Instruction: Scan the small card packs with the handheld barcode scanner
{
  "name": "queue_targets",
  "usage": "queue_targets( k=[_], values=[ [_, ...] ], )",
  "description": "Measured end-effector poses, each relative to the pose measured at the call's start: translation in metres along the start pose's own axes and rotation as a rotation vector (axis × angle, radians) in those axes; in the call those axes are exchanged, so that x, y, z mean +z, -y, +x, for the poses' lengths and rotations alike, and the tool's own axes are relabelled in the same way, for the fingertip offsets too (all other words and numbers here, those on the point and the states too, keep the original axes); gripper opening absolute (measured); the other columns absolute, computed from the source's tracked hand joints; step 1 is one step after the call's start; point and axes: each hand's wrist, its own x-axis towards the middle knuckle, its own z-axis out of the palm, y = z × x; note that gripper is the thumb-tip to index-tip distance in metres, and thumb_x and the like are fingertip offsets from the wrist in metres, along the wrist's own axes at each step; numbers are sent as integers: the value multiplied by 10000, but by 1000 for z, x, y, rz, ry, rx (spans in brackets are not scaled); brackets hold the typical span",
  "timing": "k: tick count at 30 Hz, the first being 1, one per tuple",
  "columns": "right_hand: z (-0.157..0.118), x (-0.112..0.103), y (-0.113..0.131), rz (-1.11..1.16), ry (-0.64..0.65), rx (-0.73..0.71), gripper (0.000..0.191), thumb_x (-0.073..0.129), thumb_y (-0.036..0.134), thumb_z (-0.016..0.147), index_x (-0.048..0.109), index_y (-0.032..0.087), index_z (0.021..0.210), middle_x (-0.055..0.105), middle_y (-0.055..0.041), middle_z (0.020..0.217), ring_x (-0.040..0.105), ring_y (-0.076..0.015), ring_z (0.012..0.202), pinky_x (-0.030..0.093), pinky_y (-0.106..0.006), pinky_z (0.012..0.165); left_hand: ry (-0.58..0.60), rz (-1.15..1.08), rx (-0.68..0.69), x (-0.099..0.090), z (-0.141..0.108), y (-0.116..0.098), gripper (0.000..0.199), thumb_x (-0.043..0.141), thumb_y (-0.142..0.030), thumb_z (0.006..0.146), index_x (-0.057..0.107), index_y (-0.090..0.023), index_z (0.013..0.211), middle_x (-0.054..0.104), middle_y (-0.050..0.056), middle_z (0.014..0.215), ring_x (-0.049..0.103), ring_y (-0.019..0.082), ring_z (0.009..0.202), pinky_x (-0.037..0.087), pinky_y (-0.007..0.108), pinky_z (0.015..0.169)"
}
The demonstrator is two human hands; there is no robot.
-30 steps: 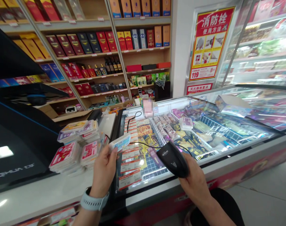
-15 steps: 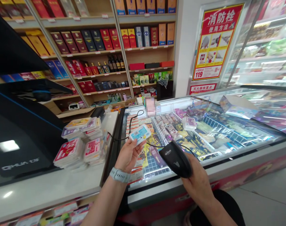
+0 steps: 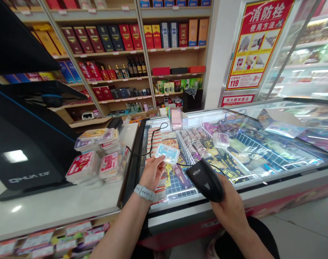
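My left hand (image 3: 153, 173) holds a small clear plastic pack with a pale blue label (image 3: 167, 154) between thumb and fingers, above the glass of a chest freezer (image 3: 261, 151). My right hand (image 3: 230, 208) grips a black handheld barcode scanner (image 3: 205, 180), its head tilted up and toward the pack, a short gap between them. A thin black cord (image 3: 150, 144) runs from the scanner across the freezer toward the counter. Stacks of red-and-white packaged goods (image 3: 84, 167) stand on the white counter (image 3: 45, 212), left of my left hand.
A black till terminal (image 3: 26, 144) stands on the counter at the left. Wooden shelves of boxed liquor and bottles (image 3: 107, 54) rise behind. A red-and-yellow fire hydrant poster (image 3: 257, 46) hangs on the right. A glass-fronted display case (image 3: 301, 61) stands at the far right.
My left hand has moved right and toward the scanner, turning the pack to lie flatter. The scanner has barely moved in my right hand, and the whole scene has shifted slightly in view.
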Motion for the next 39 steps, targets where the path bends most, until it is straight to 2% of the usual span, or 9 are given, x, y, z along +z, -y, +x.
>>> queue_targets(
  k=[5, 8, 11, 13, 16, 20, 27, 34, 39],
  values=[
    [-2, 1, -1, -8, 9, 5, 397, 450, 163, 840, 438, 203, 1236, 604, -102, 1098, 602, -248, 1024, 511, -399, 872, -185, -225, -97, -1, 2, -3, 201, 674, -217, 775, 626, -156, 960, 698, 39, 885, 669, 146, 741, 545, 276, 664],
    [-1, -1, -1, -21, 13, 6, 400, 448, 166, 838, 434, 205, 1237, 610, -100, 1083, 611, -248, 1007, 515, -398, 862, -136, -273, -174, -4, 2, -5, 229, 604, -229, 831, 600, -137, 1042, 698, 88, 940, 690, 217, 810, 574, 392, 734],
    [1, -2, 1, -26, 11, -3, 389, 442, 162, 834, 440, 203, 1221, 615, -98, 1062, 619, -244, 982, 521, -388, 845, -18, -250, -192, -7, 0, -6, 355, 582, -92, 792, 556, -142, 1143, 680, 118, 1064, 682, 262, 940, 558, 467, 843],
    [2, -3, 2, -21, 16, -10, 381, 440, 161, 835, 444, 201, 1214, 616, -97, 1058, 619, -241, 980, 522, -382, 840, 67, -193, -167, -7, -3, -6, 481, 584, -23, 752, 526, -180, 1203, 660, 103, 1139, 669, 250, 999, 541, 457, 903],
    [3, -3, 1, -10, 28, -10, 382, 442, 163, 837, 445, 201, 1217, 615, -99, 1066, 614, -242, 995, 520, -381, 840, 142, -52, -60, -5, -6, -5, 547, 622, -53, 752, 491, -236, 1251, 630, 80, 1214, 654, 228, 1040, 529, 431, 941],
    [3, -3, 1, 6, 54, 8, 372, 438, 156, 835, 456, 204, 1203, 613, -95, 1058, 610, -236, 987, 519, -378, 828, 133, 101, 68, -2, -9, -3, 497, 659, -158, 768, 491, -230, 1231, 619, 86, 1230, 659, 224, 1025, 540, 412, 919],
    [4, -4, 2, 16, 72, -13, 356, 433, 166, 848, 452, 201, 1201, 611, -96, 1055, 603, -233, 984, 513, -381, 825, 157, 153, 107, -3, -7, -4, 402, 719, -285, 745, 555, -183, 1097, 677, 83, 1103, 683, 197, 941, 534, 332, 868],
    [6, -3, 3, 14, 79, -5, 351, 438, 172, 838, 465, 201, 1187, 621, -97, 1051, 611, -238, 979, 513, -385, 825, 146, 207, 147, -2, -6, -3, 460, 742, -245, 699, 545, -181, 1109, 693, 77, 1053, 673, 198, 945, 510, 315, 846],
    [8, -4, 3, 16, 134, 9, 381, 446, 153, 826, 455, 197, 1204, 616, -101, 1066, 601, -245, 999, 505, -397, 841, 122, 247, 208, -2, -6, -1, 469, 734, -252, 711, 517, -197, 1123, 693, 75, 1046, 675, 188, 915, 505, 309, 825]
  ],
)
